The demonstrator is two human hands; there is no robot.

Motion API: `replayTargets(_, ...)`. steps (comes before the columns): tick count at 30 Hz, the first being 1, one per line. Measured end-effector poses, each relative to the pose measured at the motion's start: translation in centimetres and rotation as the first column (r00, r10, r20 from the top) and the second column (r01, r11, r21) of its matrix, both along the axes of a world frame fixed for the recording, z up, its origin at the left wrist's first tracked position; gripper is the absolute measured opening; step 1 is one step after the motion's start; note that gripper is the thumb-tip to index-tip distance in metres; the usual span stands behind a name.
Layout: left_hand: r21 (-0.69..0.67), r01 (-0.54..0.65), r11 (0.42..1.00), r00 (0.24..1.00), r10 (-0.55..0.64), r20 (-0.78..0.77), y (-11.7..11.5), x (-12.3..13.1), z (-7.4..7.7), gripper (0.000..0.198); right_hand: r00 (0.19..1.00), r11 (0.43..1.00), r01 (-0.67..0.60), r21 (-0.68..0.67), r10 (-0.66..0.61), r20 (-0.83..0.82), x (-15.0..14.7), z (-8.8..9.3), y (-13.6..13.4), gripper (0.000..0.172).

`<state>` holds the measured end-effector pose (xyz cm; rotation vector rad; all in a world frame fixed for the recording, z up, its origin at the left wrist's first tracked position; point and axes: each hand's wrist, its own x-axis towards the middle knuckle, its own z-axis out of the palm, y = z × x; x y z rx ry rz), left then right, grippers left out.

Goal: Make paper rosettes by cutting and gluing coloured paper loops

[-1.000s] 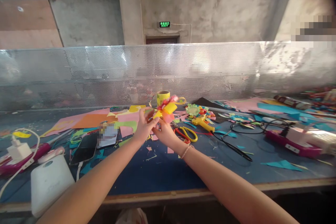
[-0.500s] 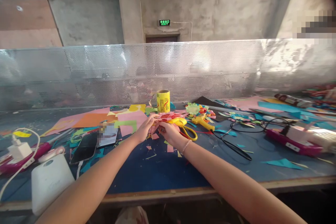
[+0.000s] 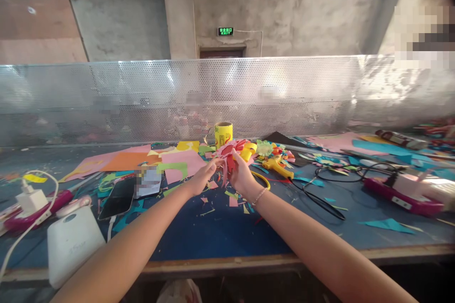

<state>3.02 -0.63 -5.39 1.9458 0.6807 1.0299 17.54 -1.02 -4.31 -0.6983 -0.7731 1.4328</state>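
A paper flower [image 3: 231, 152] of pink and red strips with yellow loops is held up at mid-table. My right hand [image 3: 243, 179] grips it from the right, thumb up against the red paper. On its left side my left hand [image 3: 203, 178] has its fingers pressed together, the tips at the pink strips; exactly what they pinch is hard to see. Behind the flower stands a yellow tape roll [image 3: 223, 133]. A yellow glue gun [image 3: 279, 167] lies to the right of my right hand, and a yellow ring-shaped handle [image 3: 263, 179] shows just behind my wrist.
Coloured paper sheets [image 3: 128, 161] and scraps cover the back. At left lie a phone [image 3: 117, 199], a white power bank [image 3: 74, 246] and a magenta power strip [image 3: 39, 213]. Another power strip [image 3: 401, 198] and black cable [image 3: 329, 206] are at right. A perforated metal screen [image 3: 142, 99] stands behind.
The paper flower has turned and risen, so its red strips and yellow loops now show. My right hand has rolled thumb-up, and my left hand has drawn slightly away from it. The view shifted slightly.
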Motion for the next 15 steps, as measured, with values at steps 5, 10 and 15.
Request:
replayTargets(5,0.035,0.002,0.999,0.998,0.000,-0.063,-0.1,-0.1,-0.1,0.050,0.992,0.992,0.113,-0.063,-0.117,-0.054,0.5,-0.5,0.8,0.014)
replayTargets(10,-0.047,-0.078,0.996,0.997,0.077,-0.006,-0.3,-0.3,1.1,0.057,0.978,0.977,0.206,-0.049,-0.207,-0.029,0.3,-0.5,1.0,0.015)
replayTargets(15,-0.102,-0.530,0.842,0.787,0.533,0.311,1.7,-1.8,2.1,0.034,0.984,0.984,0.177,0.017,-0.176,-0.024,0.0,0.6,-0.3,0.022)
